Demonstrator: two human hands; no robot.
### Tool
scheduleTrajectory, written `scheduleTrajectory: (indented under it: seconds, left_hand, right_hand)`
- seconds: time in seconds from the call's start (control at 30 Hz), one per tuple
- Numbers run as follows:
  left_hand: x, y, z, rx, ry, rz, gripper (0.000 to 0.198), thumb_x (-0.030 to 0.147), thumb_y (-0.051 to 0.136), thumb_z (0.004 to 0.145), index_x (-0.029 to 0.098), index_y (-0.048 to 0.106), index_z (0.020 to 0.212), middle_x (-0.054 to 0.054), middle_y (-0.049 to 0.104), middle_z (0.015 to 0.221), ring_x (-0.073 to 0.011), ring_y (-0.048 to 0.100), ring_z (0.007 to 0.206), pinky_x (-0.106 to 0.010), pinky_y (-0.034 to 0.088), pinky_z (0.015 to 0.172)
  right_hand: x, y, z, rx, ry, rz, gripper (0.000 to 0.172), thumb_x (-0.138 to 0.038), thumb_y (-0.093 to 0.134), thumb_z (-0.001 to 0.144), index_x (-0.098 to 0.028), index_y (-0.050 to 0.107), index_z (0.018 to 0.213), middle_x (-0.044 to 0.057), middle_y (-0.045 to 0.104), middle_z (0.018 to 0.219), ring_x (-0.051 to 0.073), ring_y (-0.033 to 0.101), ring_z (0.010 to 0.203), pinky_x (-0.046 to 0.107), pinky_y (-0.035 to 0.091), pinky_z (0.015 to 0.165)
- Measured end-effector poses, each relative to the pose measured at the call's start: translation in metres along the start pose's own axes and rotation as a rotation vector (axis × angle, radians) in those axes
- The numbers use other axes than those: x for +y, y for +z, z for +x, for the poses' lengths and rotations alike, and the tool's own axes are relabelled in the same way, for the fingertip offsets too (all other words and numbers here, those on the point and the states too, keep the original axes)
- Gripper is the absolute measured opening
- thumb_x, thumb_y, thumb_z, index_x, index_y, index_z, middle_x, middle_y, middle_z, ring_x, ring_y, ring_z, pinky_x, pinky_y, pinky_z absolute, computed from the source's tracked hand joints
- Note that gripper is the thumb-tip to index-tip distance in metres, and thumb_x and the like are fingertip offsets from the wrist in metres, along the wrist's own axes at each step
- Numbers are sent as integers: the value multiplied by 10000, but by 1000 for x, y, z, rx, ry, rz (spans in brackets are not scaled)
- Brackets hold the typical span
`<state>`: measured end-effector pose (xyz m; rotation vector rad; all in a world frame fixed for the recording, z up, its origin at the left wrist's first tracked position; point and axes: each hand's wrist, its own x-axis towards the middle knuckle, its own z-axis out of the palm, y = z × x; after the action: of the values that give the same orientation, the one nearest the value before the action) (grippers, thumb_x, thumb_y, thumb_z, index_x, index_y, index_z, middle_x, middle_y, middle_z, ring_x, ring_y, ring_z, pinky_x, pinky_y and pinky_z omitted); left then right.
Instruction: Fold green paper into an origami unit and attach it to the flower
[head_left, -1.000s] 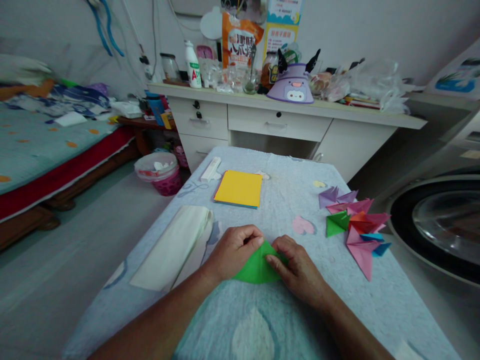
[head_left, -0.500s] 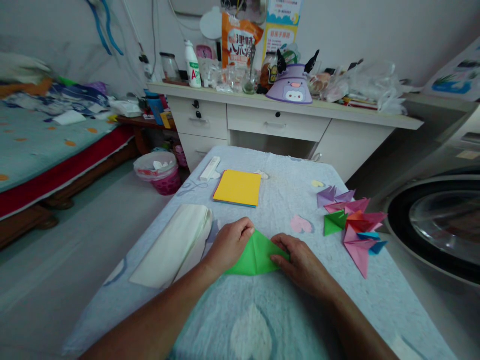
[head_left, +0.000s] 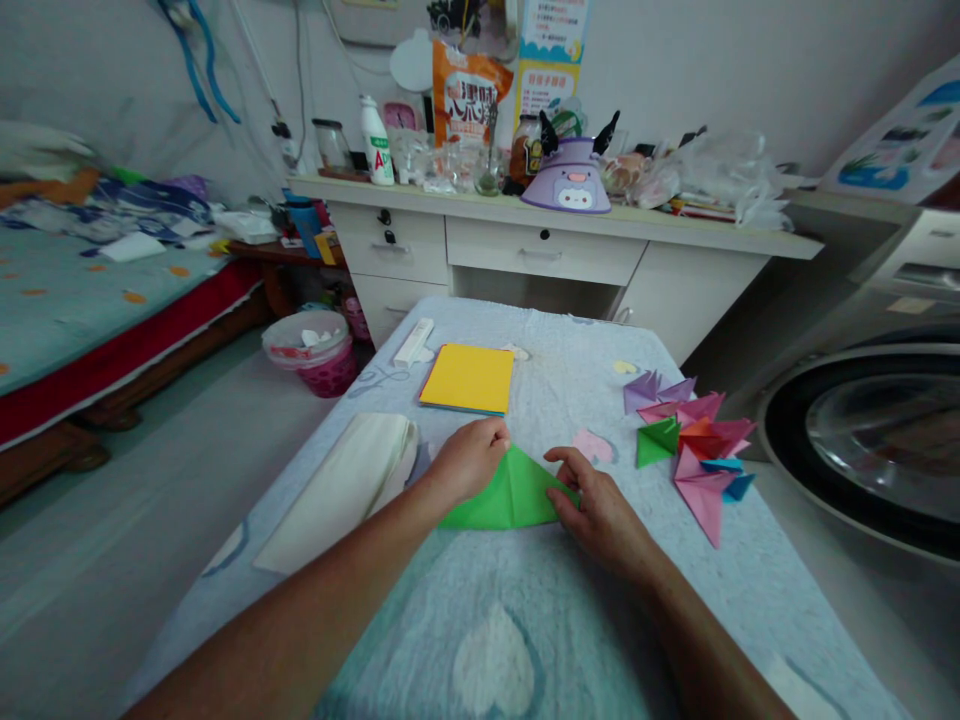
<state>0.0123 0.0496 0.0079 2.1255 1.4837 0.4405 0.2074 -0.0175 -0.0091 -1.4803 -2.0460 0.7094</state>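
A green paper [head_left: 517, 495], folded into a triangle with a crease down its middle, lies on the cloth-covered table in front of me. My left hand [head_left: 474, 458] is closed on its upper left edge near the peak, with the fingers pinched together. At the right corner of the paper is my right hand [head_left: 589, 500]. Its thumb touches the paper while the index finger is raised and bent, apart from the thumb. Beyond my left hand sits a stack of square paper [head_left: 469, 378], yellow on top.
Folded colored paper pieces [head_left: 694, 435] lie along the table's right side. A folded white cloth or paper bundle [head_left: 349, 485] rests on the left, near my left forearm. Further back lies a narrow white object [head_left: 414, 342]. A white desk [head_left: 540, 255] stands beyond the table.
My right index finger has lifted and spread further from the thumb. My left hand stays closed at the paper's upper left edge. The whole view has shifted slightly.
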Motion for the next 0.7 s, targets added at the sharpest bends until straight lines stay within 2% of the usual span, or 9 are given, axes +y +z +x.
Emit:
scheduleTrajectory:
  seconds: [0.1,0.27,0.37,0.47,0.5,0.6,0.7]
  left_hand:
    - [5,12,6,13,-33,86,212,161,391,894,187,591,829,-29,673,830,-173,615,806,-249,405,693]
    - [9,33,3,43,-43,232,256,201,341,950,201,565,1074,-71,694,946,-222,646,879,-285,422,716]
    - [7,41,2,44,-35,296,282,179,319,960,211,537,1135,-70,689,998,-217,649,901,-279,432,720]
    - [5,44,3,45,-22,345,285,161,322,957,209,525,1151,-67,686,1004,-214,653,885,-274,438,700]
    - [5,45,3,48,-19,359,284,159,322,958,207,524,1152,-66,685,999,-211,654,872,-272,437,689]
    - [4,46,4,66,-8,394,285,155,310,964,200,529,1140,-62,680,970,-202,649,830,-269,434,662]
    - [4,47,5,94,19,422,265,160,322,966,200,549,1098,-59,663,973,-205,631,858,-280,437,681]
  right_hand:
    - [6,1,3,27,38,-63,310,-196,494,856,-171,474,1164,-18,554,726,159,531,633,256,337,598]
    - [18,4,7,79,146,-205,295,-221,506,854,-133,518,1136,17,590,729,190,562,657,284,363,624]
    - [20,5,7,166,125,-350,303,-186,565,811,-129,575,1108,87,633,877,245,576,831,336,393,729]
    - [13,9,6,263,21,-423,279,-146,583,804,-163,632,1078,114,628,1050,277,529,987,380,380,823]
    - [9,10,5,253,-31,-403,269,-126,568,819,-174,645,1072,103,634,1052,262,526,984,377,376,838]
    - [-3,15,4,116,-163,-340,275,-71,529,847,-195,676,1044,69,660,1033,217,536,949,352,370,855]
    - [-10,19,3,40,-168,-373,298,-60,511,868,-215,683,1055,59,668,1026,210,544,962,362,346,880]
